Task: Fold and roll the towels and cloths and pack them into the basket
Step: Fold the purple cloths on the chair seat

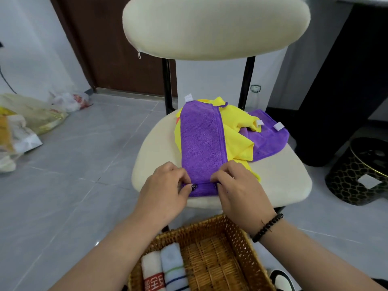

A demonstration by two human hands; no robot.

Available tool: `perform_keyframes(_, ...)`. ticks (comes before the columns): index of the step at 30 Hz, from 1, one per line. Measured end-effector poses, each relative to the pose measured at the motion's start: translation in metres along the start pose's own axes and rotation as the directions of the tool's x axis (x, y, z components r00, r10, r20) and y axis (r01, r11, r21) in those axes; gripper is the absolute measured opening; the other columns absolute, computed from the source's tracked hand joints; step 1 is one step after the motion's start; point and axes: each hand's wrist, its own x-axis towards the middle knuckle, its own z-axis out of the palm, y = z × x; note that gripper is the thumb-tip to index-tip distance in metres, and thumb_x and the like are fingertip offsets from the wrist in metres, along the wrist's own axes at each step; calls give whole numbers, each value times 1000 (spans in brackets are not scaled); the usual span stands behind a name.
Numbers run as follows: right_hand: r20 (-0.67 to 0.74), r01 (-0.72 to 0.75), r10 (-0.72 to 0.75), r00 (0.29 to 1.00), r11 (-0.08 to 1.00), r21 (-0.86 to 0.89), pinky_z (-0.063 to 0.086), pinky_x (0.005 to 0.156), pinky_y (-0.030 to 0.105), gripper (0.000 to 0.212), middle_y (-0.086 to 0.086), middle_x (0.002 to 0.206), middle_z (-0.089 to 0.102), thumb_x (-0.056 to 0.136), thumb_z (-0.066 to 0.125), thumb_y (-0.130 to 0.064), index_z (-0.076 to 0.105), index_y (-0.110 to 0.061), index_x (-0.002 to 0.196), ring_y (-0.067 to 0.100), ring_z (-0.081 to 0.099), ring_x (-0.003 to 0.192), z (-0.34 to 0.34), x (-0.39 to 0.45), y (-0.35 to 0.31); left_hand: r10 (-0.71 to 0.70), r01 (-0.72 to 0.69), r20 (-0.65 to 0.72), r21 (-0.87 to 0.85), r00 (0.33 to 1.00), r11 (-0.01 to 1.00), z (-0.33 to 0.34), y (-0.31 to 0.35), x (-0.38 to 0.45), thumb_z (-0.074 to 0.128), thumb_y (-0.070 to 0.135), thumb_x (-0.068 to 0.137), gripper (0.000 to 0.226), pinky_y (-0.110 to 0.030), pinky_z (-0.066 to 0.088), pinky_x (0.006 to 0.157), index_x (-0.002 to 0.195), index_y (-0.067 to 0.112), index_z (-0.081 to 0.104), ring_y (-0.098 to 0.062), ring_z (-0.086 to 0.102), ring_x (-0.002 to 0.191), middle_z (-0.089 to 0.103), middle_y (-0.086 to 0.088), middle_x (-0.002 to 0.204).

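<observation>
L hand point(165, 185) and R hand point(235, 185) sit side by side at the near end of the purple cloth point(202, 141), fingers curled, both pinching its near edge where a short bit is turned over into a small fold or roll start. L grips the left corner, R the right; dark nail polish shows on both thumbs. R wrist wears a black bead bracelet point(267, 227).

The cloth is a long narrow strip, folded lengthwise, fuzzy microfibre w/ a stitched hem, running away from the hands across the chair seat point(294, 164). It lies on top of a yellow cloth point(237, 141), thinner and crumpled, which pokes out on both sides. Behind that to the right, a 2nd purple cloth point(268, 139), same plush pile, loose, w/ a white tag.

Seat and backrest are cream, padded, rounded; frame is black metal tube.

Just below the hands, nearest the camera: wicker basket point(237, 248), rectangular, brown woven. In its left part stand 2 rolled towels touching each other, a white towel point(152, 269) w/ red print and a pale blue towel point(173, 267) w/ thin stripes.

Floor is grey glossy tile. Plastic bags point(31, 120) far left; black-and-gold patterned bin point(361, 171) to the right.
</observation>
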Motion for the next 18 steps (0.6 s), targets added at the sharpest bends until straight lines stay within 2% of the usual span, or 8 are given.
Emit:
perform_keyframes(3, 7, 131, -131, 991, 986, -105, 34, 66, 29, 16, 1, 84, 58, 81, 53, -8, 67, -16, 82, 22, 50, 75, -1, -1, 3, 63, -62, -39, 31, 997, 998, 0, 1, -2, 69, 19, 80, 12, -32, 47, 84, 90, 24, 68, -13, 54, 92, 53, 9, 92)
perform_keyframes(5, 25, 176, -174, 984, 973, -147, 30, 68, 29, 24, -2, 82, 59, 82, 47, -13, 70, -18, 82, 22, 52, 76, -2, -1, 4, 151, -147, -67, 73, 986, 987, 3, 0, -3, 66, 12, 78, 16, -38, 51, 76, 87, 24, 71, -17, 58, 87, 59, 9, 89)
perform_keyframes(7, 52, 198, -192, 980, 965, -172, 31, 69, 29, 27, -3, 80, 60, 82, 45, -15, 72, -19, 83, 23, 55, 76, -4, -2, 4, 224, -212, -77, 138, 971, 967, 5, -1, -5, 61, 12, 75, 20, -40, 53, 64, 83, 25, 74, -20, 60, 78, 64, 10, 84)
perform_keyframes(10, 99, 179, -166, 981, 974, -142, 43, 69, 33, 30, -4, 83, 62, 79, 44, -20, 73, -19, 87, 23, 58, 80, -8, -5, 2, 301, -282, -65, 206, 951, 937, 7, -2, -6, 50, 20, 79, 27, -37, 51, 59, 83, 24, 76, -20, 60, 74, 65, 10, 82)
perform_keyframes(14, 142, 131, -118, 983, 987, -90, 49, 70, 36, 25, -5, 90, 63, 78, 56, -27, 72, -19, 95, 22, 60, 85, -10, -8, 6, 274, -269, -2, 180, 962, 946, 5, -2, -11, 46, 31, 70, 36, -34, 52, 66, 89, 26, 77, -15, 59, 81, 64, 13, 89)
perform_keyframes(18, 152, 108, -99, 983, 993, -49, 51, 65, 37, 26, -2, 90, 64, 70, 79, -20, 73, -17, 95, 24, 61, 82, -7, -6, 10, 262, -264, 38, 189, 964, 946, 3, -5, -11, 61, 36, 71, 29, -35, 51, 67, 96, 27, 74, -15, 57, 83, 63, 14, 91)
